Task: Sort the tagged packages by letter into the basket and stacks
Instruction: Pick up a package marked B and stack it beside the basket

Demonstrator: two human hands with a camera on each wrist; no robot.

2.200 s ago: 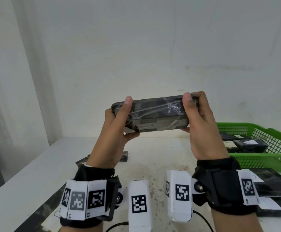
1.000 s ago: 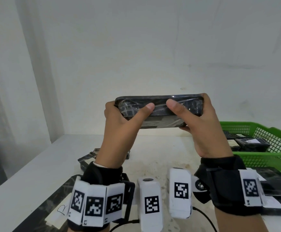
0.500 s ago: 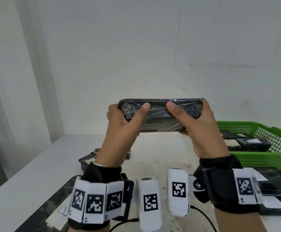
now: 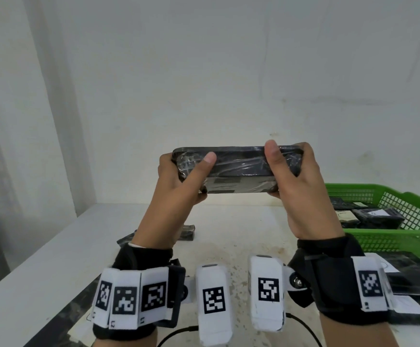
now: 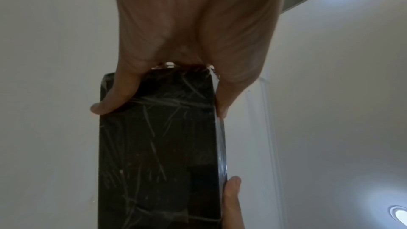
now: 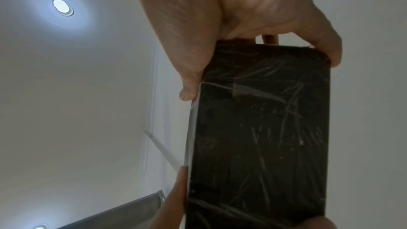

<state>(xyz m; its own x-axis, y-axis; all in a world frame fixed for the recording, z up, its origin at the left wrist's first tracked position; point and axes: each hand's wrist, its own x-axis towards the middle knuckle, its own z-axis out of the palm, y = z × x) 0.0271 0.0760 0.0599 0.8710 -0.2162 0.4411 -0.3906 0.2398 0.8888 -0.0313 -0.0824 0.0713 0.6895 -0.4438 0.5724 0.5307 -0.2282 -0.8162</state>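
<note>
A black plastic-wrapped package [image 4: 239, 169] is held up level in front of the wall, well above the table. My left hand [image 4: 178, 181] grips its left end, thumb across the near face. My right hand [image 4: 296, 176] grips the right end, thumb up over the top edge. Its dark wrapped face fills the left wrist view [image 5: 158, 145] and the right wrist view [image 6: 259, 137]. No letter tag shows on it. A green basket [image 4: 409, 236] at the right holds several black packages [image 4: 376, 216] with white tags.
Two stacks of black tagged packages [image 4: 414, 274] lie on the white table [image 4: 41, 266] in front of the basket. Another black package [image 4: 187, 231] lies behind my left wrist. A dark tagged package [image 4: 53, 329] lies at the near left. White walls stand behind and to the left.
The package has tilted slightly in my hands. My right thumb has shifted from the near face up to the top edge. Both hands kept their grip.
</note>
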